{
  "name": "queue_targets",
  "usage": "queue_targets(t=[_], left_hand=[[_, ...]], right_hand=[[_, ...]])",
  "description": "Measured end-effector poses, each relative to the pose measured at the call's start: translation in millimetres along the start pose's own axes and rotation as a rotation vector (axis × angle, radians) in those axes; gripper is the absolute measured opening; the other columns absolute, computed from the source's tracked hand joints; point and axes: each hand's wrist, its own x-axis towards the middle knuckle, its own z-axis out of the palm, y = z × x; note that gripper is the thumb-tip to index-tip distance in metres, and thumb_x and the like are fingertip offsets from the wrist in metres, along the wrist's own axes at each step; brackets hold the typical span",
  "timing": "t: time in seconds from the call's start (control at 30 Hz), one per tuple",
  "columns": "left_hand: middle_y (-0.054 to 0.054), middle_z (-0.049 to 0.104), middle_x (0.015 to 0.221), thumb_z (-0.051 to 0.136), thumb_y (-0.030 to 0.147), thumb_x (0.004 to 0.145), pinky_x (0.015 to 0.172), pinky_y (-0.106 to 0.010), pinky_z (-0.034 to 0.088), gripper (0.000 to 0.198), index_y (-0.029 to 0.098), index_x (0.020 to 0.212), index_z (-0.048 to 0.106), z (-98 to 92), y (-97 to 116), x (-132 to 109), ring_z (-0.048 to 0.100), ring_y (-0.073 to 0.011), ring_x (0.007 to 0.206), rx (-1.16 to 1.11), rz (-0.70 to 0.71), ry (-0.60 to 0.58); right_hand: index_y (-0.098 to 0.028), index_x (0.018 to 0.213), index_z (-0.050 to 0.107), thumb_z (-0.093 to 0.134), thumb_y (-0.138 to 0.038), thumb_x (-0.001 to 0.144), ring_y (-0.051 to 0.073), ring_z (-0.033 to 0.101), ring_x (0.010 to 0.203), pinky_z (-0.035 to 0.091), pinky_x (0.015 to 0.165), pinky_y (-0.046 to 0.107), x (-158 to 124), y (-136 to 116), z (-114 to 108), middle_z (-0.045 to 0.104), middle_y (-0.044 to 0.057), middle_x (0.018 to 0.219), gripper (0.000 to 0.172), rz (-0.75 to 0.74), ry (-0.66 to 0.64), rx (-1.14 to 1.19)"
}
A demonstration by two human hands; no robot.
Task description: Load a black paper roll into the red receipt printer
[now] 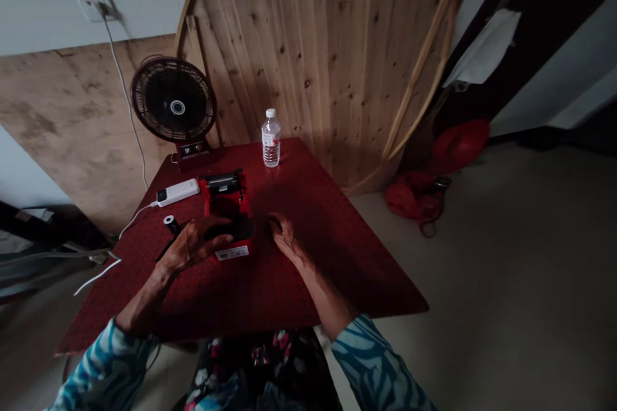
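A red box-shaped device (250, 209) with a black roller-like mechanism (224, 183) at its far end lies on the red-covered table (308, 270). Its near side carries a white printed label (232, 253). My left hand (193, 244) rests over the device's near left part, thumb and fingers spread apart; whether it presses on the dark inside I cannot tell. Just right of the device, apart from it, my right hand (286, 237) hovers at or on the table with loosely bent, parted fingers and nothing visible in them. Left of the device is a small black object with a white round end (168, 221).
A white power bank (178, 192) with a cable lies left of the device. Behind stand a dark fan (174, 103) and a clear water bottle (270, 141). A large round wooden board (308, 58) leans on the wall. Red bags (414, 196) lie on the floor at right.
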Motion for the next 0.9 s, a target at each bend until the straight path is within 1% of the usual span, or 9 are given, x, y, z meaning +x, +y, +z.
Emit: queue_targets(t=[0.13, 0.2, 0.3, 0.4, 0.57, 0.67, 0.77, 0.83, 0.9], left_hand=[[-0.008, 0.079, 0.101, 0.054, 0.042, 0.092, 0.089, -0.038, 0.055, 0.032, 0.023, 0.104, 0.077, 17.2, -9, 0, 0.073, -0.0257, 0.092, 0.044, 0.016, 0.113], [-0.007, 0.079, 0.101, 0.052, 0.039, 0.095, 0.095, -0.042, 0.052, 0.030, 0.024, 0.103, 0.076, 21.7, -10, 1, 0.072, -0.0259, 0.096, 0.104, 0.021, 0.154], [-0.007, 0.077, 0.105, 0.050, 0.035, 0.098, 0.100, -0.046, 0.046, 0.028, 0.025, 0.102, 0.076, 24.2, -8, -4, 0.070, -0.0257, 0.102, 0.223, 0.107, 0.191], [-0.007, 0.076, 0.105, 0.051, 0.031, 0.100, 0.092, -0.041, 0.047, 0.026, 0.025, 0.102, 0.076, 24.7, -4, -11, 0.069, -0.0233, 0.098, 0.311, 0.221, 0.187], [-0.005, 0.076, 0.104, 0.054, 0.030, 0.100, 0.085, -0.039, 0.044, 0.023, 0.024, 0.101, 0.076, 25.3, -2, -17, 0.067, -0.0212, 0.091, 0.389, 0.339, 0.224], [-0.006, 0.076, 0.107, 0.055, 0.030, 0.099, 0.088, -0.041, 0.043, 0.022, 0.023, 0.104, 0.075, 26.5, 0, -20, 0.067, -0.0218, 0.093, 0.398, 0.362, 0.237], [-0.008, 0.075, 0.110, 0.055, 0.029, 0.099, 0.092, -0.044, 0.043, 0.023, 0.023, 0.109, 0.074, 29.1, 0, -24, 0.067, -0.0238, 0.097, 0.377, 0.360, 0.243], [-0.009, 0.076, 0.112, 0.057, 0.031, 0.097, 0.095, -0.046, 0.044, 0.024, 0.025, 0.112, 0.074, 31.3, -1, -27, 0.067, -0.0256, 0.099, 0.345, 0.351, 0.237], [-0.008, 0.076, 0.113, 0.059, 0.033, 0.095, 0.098, -0.048, 0.043, 0.024, 0.027, 0.112, 0.075, 33.2, -3, -31, 0.067, -0.0273, 0.103, 0.297, 0.341, 0.229]], right_hand=[[-0.025, 0.096, 0.072, 0.051, -0.029, 0.080, 0.024, 0.070, 0.096, 0.054, 0.094, 0.042, 0, -4, -2, 0.076, 0.007, 0.100, 0.027, 0.024, -0.011, -0.031], [-0.025, 0.096, 0.072, 0.052, -0.031, 0.080, 0.025, 0.070, 0.097, 0.053, 0.095, 0.043, -2, -7, -3, 0.076, 0.007, 0.100, 0.026, 0.031, -0.012, -0.043], [-0.025, 0.096, 0.071, 0.052, -0.033, 0.081, 0.026, 0.070, 0.097, 0.053, 0.096, 0.045, -4, -12, -4, 0.076, 0.007, 0.099, 0.025, 0.047, -0.010, -0.056], [-0.026, 0.101, 0.069, 0.051, -0.037, 0.083, 0.026, 0.069, 0.104, 0.051, 0.101, 0.046, 1, -23, -3, 0.075, 0.008, 0.106, 0.028, 0.056, -0.009, -0.051], [-0.024, 0.125, 0.063, 0.053, -0.058, 0.086, 0.027, 0.061, 0.125, 0.040, 0.115, 0.047, 47, -69, 15, 0.069, 0.010, 0.127, 0.052, 0.149, -0.148, 0.152], [-0.027, 0.132, 0.060, 0.052, -0.067, 0.085, 0.026, 0.054, 0.136, 0.040, 0.117, 0.044, 81, -96, 32, 0.060, 0.007, 0.143, 0.062, 0.238, -0.146, 0.260], [-0.027, 0.116, 0.069, 0.047, -0.074, 0.085, 0.029, 0.055, 0.133, 0.044, 0.113, 0.049, 94, -108, 43, 0.064, 0.008, 0.138, 0.061, 0.285, -0.122, 0.263], [-0.024, 0.093, 0.074, 0.043, -0.075, 0.085, 0.030, 0.062, 0.121, 0.047, 0.107, 0.050, 86, -106, 44, 0.073, 0.009, 0.119, 0.060, 0.286, -0.079, 0.248], [-0.023, 0.075, 0.071, 0.047, -0.072, 0.085, 0.028, 0.065, 0.113, 0.048, 0.104, 0.047, 69, -100, 41, 0.075, 0.008, 0.106, 0.055, 0.221, -0.027, 0.236]])
